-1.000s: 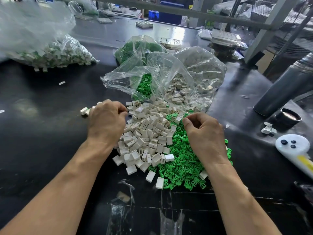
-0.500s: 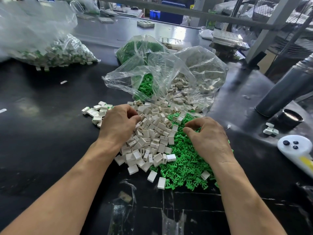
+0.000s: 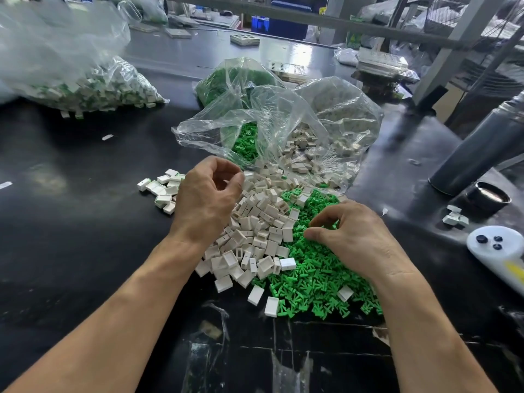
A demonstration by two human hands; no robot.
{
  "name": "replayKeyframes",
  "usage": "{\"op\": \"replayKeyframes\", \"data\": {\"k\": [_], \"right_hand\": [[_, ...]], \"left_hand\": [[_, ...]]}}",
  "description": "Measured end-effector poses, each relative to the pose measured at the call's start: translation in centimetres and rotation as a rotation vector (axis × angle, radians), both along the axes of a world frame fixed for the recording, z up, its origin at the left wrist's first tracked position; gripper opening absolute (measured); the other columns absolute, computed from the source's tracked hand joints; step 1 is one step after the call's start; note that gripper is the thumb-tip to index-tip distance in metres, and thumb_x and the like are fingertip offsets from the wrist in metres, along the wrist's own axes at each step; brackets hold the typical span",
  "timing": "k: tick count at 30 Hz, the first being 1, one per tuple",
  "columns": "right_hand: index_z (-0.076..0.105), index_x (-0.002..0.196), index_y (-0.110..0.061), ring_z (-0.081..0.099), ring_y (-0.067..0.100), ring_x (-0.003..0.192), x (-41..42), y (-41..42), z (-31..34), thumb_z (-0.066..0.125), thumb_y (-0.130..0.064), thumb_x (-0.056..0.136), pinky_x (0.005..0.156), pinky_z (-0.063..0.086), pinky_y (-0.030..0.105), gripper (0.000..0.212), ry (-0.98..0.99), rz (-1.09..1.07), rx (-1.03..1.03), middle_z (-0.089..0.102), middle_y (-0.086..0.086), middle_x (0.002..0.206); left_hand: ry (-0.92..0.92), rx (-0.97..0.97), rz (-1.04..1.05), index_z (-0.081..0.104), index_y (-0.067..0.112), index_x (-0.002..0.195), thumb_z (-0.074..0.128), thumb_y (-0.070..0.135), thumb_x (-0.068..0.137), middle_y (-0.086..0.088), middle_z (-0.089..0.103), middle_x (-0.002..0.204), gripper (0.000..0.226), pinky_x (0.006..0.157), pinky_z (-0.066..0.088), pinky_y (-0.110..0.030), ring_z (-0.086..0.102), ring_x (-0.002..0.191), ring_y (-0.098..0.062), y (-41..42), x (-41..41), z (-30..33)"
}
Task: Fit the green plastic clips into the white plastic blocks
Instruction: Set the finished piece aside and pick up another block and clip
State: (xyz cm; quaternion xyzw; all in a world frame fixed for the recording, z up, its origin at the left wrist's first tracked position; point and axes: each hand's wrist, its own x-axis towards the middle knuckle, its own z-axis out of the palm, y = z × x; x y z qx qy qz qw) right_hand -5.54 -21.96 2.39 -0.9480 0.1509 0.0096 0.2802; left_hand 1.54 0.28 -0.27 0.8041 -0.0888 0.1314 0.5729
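Since the earlier frame, left hand (image 3: 208,198) moves right, from the small group of finished blocks (image 3: 162,191) to over the pile of white blocks (image 3: 259,222), fingers curled, holding nothing visible. Right hand (image 3: 351,236) rests on the green clips (image 3: 312,276); whether its fingertips pinch one, I cannot tell.

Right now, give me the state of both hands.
Left hand: fingers curled above the white blocks; cannot tell whether it holds one.
Right hand: fingertips pinching into the green clips; a held clip cannot be seen.
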Motion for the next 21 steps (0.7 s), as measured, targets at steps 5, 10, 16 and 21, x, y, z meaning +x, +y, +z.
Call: {"op": "replayKeyframes", "data": {"k": [5,10,16,21], "right_hand": [[0.071,0.081,-0.038,0.055,0.015,0.107,0.0,0.2,0.0,0.08,-0.053,0.082,0.102,0.046,0.04,0.017,-0.015,0.041,0.005,0.057,-0.013,0.103],[0.075,0.091,-0.039,0.054,0.014,0.109,0.0,0.1,-0.3,0.078,-0.056,0.082,0.107,0.046,0.046,0.019,-0.045,0.076,0.04,0.058,-0.016,0.105],[0.075,0.095,-0.037,0.05,0.015,0.112,0.4,1.0,-1.2,0.076,-0.052,0.088,0.106,0.043,0.041,0.017,-0.092,0.069,-0.06,0.05,-0.019,0.098],[0.066,0.091,-0.036,0.047,0.012,0.111,0.4,1.1,-1.6,0.076,-0.044,0.09,0.102,0.039,0.035,0.012,-0.105,0.096,-0.092,0.049,-0.016,0.102]], "left_hand": [[0.031,-0.107,-0.098,0.067,0.022,0.112,0.076,0.017,0.092,0.008,0.069,0.1,0.023,0.077,0.057,-0.018,0.066,0.085,-0.001,-0.8,-0.8,0.4],[0.058,-0.13,-0.16,0.071,0.023,0.12,0.076,0.008,0.09,0.004,0.072,0.109,0.034,0.085,0.057,-0.019,0.07,0.096,-0.008,-1.5,-1.3,0.3],[0.092,-0.184,-0.232,0.072,0.024,0.111,0.075,0.004,0.09,0.005,0.075,0.105,0.029,0.079,0.057,-0.02,0.072,0.095,-0.009,-1.8,-1.6,0.0],[0.106,-0.273,-0.263,0.072,0.023,0.108,0.079,0.005,0.087,0.0,0.075,0.1,0.029,0.085,0.06,-0.031,0.073,0.094,-0.021,-2.0,-1.7,-0.1]]}}
